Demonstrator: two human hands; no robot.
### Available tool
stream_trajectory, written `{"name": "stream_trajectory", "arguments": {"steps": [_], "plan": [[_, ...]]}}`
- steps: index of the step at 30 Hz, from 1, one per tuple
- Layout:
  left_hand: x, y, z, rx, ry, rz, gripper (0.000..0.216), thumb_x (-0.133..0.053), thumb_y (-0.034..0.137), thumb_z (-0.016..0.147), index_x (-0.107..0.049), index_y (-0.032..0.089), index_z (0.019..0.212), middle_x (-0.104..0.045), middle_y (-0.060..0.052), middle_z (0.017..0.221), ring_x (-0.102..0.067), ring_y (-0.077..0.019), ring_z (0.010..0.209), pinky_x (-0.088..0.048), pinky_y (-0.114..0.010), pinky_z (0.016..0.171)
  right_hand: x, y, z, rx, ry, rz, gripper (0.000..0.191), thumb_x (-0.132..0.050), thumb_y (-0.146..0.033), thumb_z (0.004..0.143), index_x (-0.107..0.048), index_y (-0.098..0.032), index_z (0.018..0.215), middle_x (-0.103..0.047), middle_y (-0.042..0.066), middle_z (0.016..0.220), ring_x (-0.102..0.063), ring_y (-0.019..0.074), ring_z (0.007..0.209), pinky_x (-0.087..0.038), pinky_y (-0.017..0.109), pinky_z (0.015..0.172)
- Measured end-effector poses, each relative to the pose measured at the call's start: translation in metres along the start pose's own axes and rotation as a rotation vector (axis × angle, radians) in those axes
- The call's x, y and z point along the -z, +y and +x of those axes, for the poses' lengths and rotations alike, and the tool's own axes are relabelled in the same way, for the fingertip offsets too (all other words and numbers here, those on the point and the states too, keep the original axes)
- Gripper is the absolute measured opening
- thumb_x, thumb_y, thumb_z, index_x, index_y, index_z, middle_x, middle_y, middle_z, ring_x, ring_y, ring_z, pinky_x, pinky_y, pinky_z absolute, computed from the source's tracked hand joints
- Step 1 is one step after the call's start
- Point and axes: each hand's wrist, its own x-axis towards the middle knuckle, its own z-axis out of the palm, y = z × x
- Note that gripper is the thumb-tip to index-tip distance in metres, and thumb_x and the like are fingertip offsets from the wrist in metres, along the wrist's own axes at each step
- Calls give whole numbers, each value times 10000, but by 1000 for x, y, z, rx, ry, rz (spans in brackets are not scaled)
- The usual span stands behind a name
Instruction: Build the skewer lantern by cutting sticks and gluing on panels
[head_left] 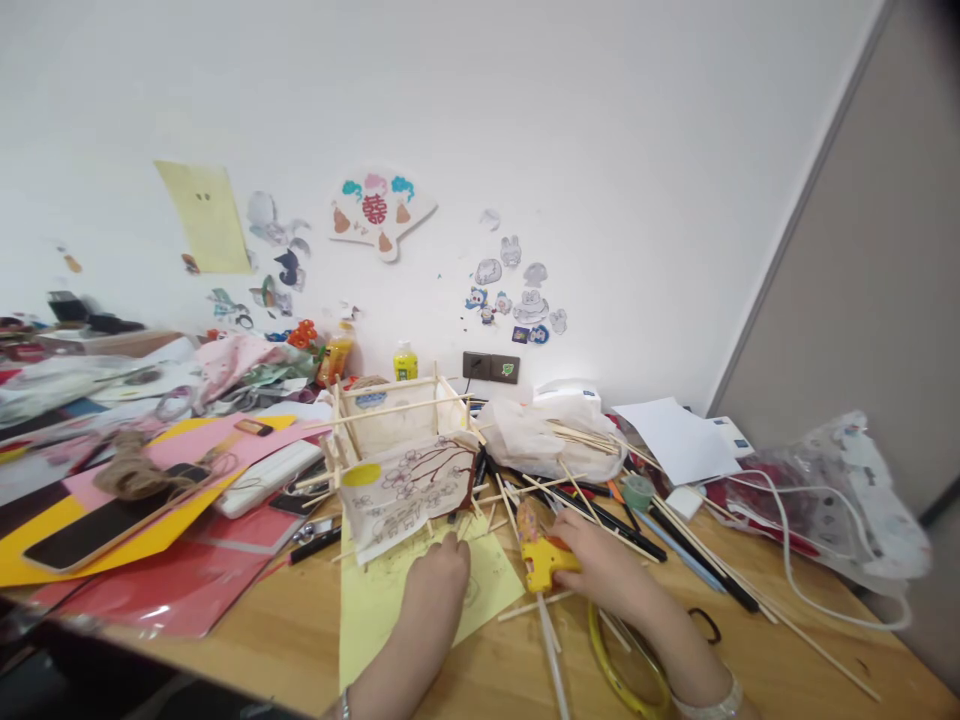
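My left hand [437, 585] rests curled on a pale yellow sheet of paper [487, 580], just below a small lantern frame [397, 440] of wooden sticks with a blossom-painted paper panel. My right hand [600, 570] is wrapped round a yellow hot glue gun [544, 560], whose nozzle points up toward the frame. A white glue stick [553, 650] trails out of the gun toward me. Loose wooden sticks [600, 500] lie scattered around both hands.
Yellow, pink and red sheets [150, 520] with a black phone [97, 530] and twine lie left. A white plastic bag [547, 435], white paper [675, 435], a clear bag [840, 500] with a white cord and pens crowd the right. Bottles stand by the decorated wall.
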Motion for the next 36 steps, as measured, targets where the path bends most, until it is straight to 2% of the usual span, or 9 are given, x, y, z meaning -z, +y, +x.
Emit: {"name": "stream_trajectory", "arguments": {"steps": [3,8,14,17,19,24,30,33,36], "plan": [[-3,-5,-3,38,9,-32,359,-327,-63,769,-581,79,979,-587,-175,1019,-631,-245,887,-475,-324,711,5,7,1,7,94,102,264,-524,-118,681,-593,-203,922,-561,38,956,-555,194,876,-435,310,794],[-15,-19,-16,17,99,-109,344,-336,-32,775,-564,129,976,-568,-124,1032,-585,-186,916,-442,-269,776,5,19,7,-75,456,277,255,-554,-169,658,-576,-197,911,-591,58,945,-565,222,874,-452,344,782],[-19,-13,-8,47,77,9,399,-297,-24,794,-603,112,1011,-605,-147,985,-644,-231,835,-483,-310,666,0,21,13,-240,679,797,306,-650,-338,629,-560,-206,891,-628,10,741,-586,198,681,-469,304,616],[-12,-4,3,57,35,41,392,-337,-48,764,-631,87,985,-644,-165,875,-671,-269,795,-495,-338,642,1,17,11,-304,690,868,279,-634,-446,673,-539,-214,794,-491,-59,519,-455,133,466,-370,247,454],[-7,2,10,43,29,23,342,-366,-45,759,-650,75,907,-654,-170,810,-676,-281,806,-499,-344,657,1,14,9,-311,660,903,294,-544,-504,750,-525,-211,743,-433,-72,468,-390,106,412,-308,223,410],[-2,10,18,64,49,17,371,-328,-70,758,-629,56,935,-661,-189,817,-681,-273,816,-499,-328,651,1,10,8,-288,622,963,333,-511,-526,785,-532,-200,718,-456,-65,479,-387,79,407,-301,198,410],[-2,-5,-9,119,36,-5,355,-324,-58,753,-564,88,971,-648,-166,878,-671,-245,819,-477,-287,636,1,9,10,-291,606,971,348,-499,-550,768,-531,-206,729,-499,-57,491,-385,80,382,-306,202,389],[-3,-18,-23,85,54,-279,202,-358,39,794,-524,141,848,-644,-113,843,-644,-196,784,-458,-266,659,-1,11,12,-299,605,977,342,-492,-537,772,-530,-203,713,-466,-63,450,-386,84,375,-309,196,378],[-12,-29,-27,82,-39,-766,177,-326,193,845,-431,200,702,-557,-1,565,-570,-152,547,-425,-241,531,-5,12,13,-281,632,1024,309,-526,-515,758,-526,-206,766,-531,-54,558,-408,72,379,-313,189,365]]}}
